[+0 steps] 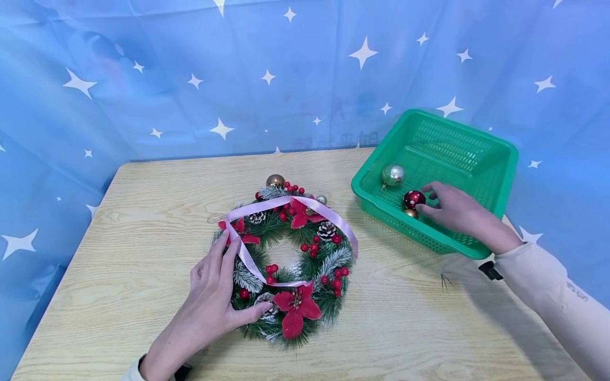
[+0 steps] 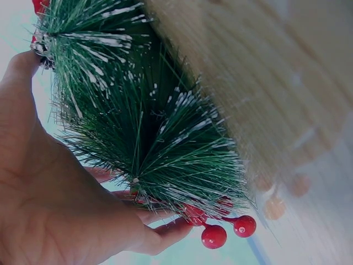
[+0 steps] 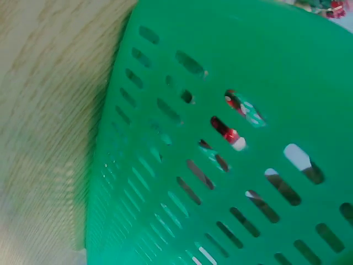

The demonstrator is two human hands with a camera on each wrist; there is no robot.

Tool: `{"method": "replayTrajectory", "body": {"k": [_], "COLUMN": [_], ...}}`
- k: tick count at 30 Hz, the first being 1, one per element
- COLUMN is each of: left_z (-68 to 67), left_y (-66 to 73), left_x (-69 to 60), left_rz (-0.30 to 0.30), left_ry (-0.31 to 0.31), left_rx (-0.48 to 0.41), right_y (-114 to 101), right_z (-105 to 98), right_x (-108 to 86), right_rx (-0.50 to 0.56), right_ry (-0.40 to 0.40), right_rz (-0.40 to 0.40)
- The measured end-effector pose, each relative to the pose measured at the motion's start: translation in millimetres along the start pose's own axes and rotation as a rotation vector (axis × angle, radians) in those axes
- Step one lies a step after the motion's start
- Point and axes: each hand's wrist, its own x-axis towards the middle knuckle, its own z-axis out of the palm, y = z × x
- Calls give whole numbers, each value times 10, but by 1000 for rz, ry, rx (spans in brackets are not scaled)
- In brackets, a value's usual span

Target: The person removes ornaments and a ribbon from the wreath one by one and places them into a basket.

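A round Christmas wreath (image 1: 329,275) of green sprigs, red flowers, berries and pinecones lies on the table. A pink ribbon (image 1: 248,260) lies loosely across its top. My left hand (image 1: 212,291) rests on its left side, fingers spread near the ribbon and thumb by a pinecone; the left wrist view shows this hand (image 2: 60,193) against the green needles. Inside the green basket (image 1: 507,174), my right hand (image 1: 455,211) has its thumb and fingertips at the right edge of a red bauble (image 1: 413,199). The right wrist view shows mainly the basket's slotted wall (image 3: 265,72).
A silver bauble (image 1: 393,175) and a gold bauble (image 1: 411,213) lie in the basket near the red one. A brown bauble (image 1: 275,181) sits at the wreath's far edge. Behind the wooden table (image 1: 143,238) hangs a blue starred curtain (image 1: 190,106).
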Motion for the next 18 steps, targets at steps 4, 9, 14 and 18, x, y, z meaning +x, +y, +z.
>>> {"method": "replayTrajectory", "body": {"k": [4, 9, 14, 18], "left_z": [-7, -15, -19, -29], "left_y": [3, 1, -21, -55], "left_x": [-4, 1, 20, 27], "left_rz": [-9, -14, 8, 40], "left_ry": [-11, -26, -31, -30], "left_rx": [-6, -23, -53, -79], "right_y": [-49, -148, -269, -352], "right_z": [4, 43, 109, 160], "right_x": [-47, -150, -268, -348], "right_rx": [41, 94, 124, 144], "right_ry": [45, 156, 270, 343], "right_rz": [-6, -11, -39, -79]}}
